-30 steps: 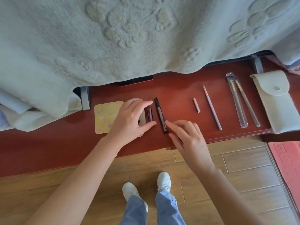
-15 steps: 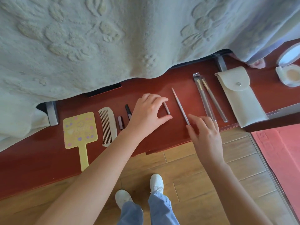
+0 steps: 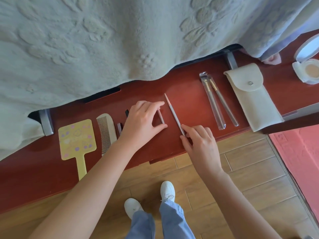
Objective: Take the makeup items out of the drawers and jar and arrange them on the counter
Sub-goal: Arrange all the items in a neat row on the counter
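Observation:
On the red-brown counter [image 3: 188, 94] my left hand [image 3: 143, 123] pinches a short pink pencil cap [image 3: 161, 117] between forefinger and thumb. Just right of it lies a long thin pink pencil [image 3: 173, 112]. My right hand [image 3: 200, 144] pinches the pencil's near end with forefinger and thumb. A yellow hand mirror [image 3: 76, 137], a cream comb [image 3: 106, 130], a dark cap [image 3: 119, 128] and the tip of a dark pencil [image 3: 127, 112] lie in a row to the left; my left hand hides most of the dark pencil.
Two brushes [image 3: 217, 104], one in a clear sleeve, lie right of the pencil, then a cream pouch [image 3: 253, 99] and an open compact [image 3: 309, 68] at far right. A pale blanket [image 3: 120, 40] overhangs the counter's back. Below are wood floor, my white shoes and a pink mat [image 3: 300, 152].
My right hand moved up to the long pencil's near end and took hold of it. My left hand stays on the pink cap.

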Action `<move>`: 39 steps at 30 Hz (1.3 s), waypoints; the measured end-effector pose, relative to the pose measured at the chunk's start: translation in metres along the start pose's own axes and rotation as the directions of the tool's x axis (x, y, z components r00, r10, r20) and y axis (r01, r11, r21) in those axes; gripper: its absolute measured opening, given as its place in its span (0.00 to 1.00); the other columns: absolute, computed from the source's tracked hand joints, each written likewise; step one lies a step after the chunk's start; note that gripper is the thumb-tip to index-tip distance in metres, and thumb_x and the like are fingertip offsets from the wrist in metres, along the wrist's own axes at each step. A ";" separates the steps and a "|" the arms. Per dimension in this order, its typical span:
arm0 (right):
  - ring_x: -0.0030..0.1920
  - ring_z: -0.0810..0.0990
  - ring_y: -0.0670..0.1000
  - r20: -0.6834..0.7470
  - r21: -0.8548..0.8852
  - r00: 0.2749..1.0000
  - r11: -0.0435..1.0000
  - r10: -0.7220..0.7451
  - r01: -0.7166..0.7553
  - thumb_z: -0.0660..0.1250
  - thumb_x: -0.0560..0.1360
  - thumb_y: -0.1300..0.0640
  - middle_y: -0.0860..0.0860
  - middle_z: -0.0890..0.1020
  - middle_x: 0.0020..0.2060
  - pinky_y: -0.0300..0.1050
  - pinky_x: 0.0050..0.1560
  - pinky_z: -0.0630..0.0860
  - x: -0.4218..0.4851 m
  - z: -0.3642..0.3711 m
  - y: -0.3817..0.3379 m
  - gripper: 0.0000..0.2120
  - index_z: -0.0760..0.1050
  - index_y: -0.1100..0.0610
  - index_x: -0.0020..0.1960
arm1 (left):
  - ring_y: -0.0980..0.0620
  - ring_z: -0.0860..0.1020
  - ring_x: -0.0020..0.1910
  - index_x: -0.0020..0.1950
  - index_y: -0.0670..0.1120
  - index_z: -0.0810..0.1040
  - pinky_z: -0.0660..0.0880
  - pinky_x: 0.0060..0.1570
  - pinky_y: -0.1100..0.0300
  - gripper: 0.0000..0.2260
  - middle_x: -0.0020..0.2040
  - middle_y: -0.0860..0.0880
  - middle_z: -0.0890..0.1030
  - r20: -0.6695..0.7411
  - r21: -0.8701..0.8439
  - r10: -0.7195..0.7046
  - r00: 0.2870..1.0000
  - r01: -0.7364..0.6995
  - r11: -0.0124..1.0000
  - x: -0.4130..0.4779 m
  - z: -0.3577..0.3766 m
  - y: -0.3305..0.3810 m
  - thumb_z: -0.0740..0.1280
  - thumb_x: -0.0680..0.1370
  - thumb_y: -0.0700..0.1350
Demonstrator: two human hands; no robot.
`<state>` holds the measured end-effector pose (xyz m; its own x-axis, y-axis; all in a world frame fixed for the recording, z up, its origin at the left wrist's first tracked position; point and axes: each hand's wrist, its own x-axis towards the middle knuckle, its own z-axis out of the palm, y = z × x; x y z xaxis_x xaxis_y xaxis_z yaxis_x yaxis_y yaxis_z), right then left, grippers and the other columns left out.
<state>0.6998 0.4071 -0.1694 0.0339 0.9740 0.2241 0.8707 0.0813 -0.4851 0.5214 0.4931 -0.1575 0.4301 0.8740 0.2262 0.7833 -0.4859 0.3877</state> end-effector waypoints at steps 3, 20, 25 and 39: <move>0.38 0.75 0.54 0.023 0.022 0.999 0.999 -0.031 0.030 0.71 0.71 0.60 0.52 0.79 0.39 0.50 0.39 0.78 -0.001 0.010 -0.013 0.14 0.79 0.60 0.57 | 0.45 0.76 0.53 0.62 0.43 0.75 0.70 0.51 0.54 0.30 0.49 0.49 0.81 0.009 0.035 -0.025 1.000 0.024 0.999 -0.012 -0.009 -0.008 0.77 0.64 0.51; 0.41 0.74 0.53 -0.026 0.065 0.999 0.997 -0.032 0.033 0.63 0.75 0.51 0.53 0.80 0.42 0.46 0.42 0.76 0.003 0.008 -0.027 0.18 0.78 0.60 0.59 | 0.43 0.76 0.53 0.62 0.42 0.74 0.72 0.50 0.50 0.31 0.49 0.47 0.81 -0.023 0.089 -0.019 1.000 0.021 0.996 -0.025 -0.031 -0.014 0.76 0.64 0.53; 0.45 0.75 0.57 -0.119 -0.033 0.991 0.997 0.059 -0.063 0.68 0.74 0.60 0.56 0.80 0.47 0.45 0.49 0.71 0.009 -0.016 0.008 0.15 0.77 0.60 0.60 | 0.45 0.76 0.53 0.58 0.44 0.78 0.71 0.52 0.53 0.20 0.50 0.48 0.81 -0.092 0.056 0.057 0.994 -0.052 0.997 -0.003 -0.028 0.006 0.68 0.71 0.53; 0.48 0.76 0.61 0.002 -0.043 1.000 0.999 0.026 -0.026 0.63 0.73 0.70 0.61 0.77 0.52 0.53 0.48 0.76 0.035 -0.056 0.096 0.15 0.75 0.65 0.60 | 0.44 0.76 0.50 0.60 0.46 0.79 0.74 0.43 0.51 0.19 0.59 0.47 0.80 0.040 0.018 0.100 0.994 -0.100 0.995 0.058 0.058 0.104 0.73 0.71 0.50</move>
<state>0.8121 0.4372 -0.1608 0.0559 0.9762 0.2097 0.8897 0.0466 -0.4541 0.6540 0.4939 -0.1556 0.5237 0.8209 0.2277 0.7440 -0.5709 0.3472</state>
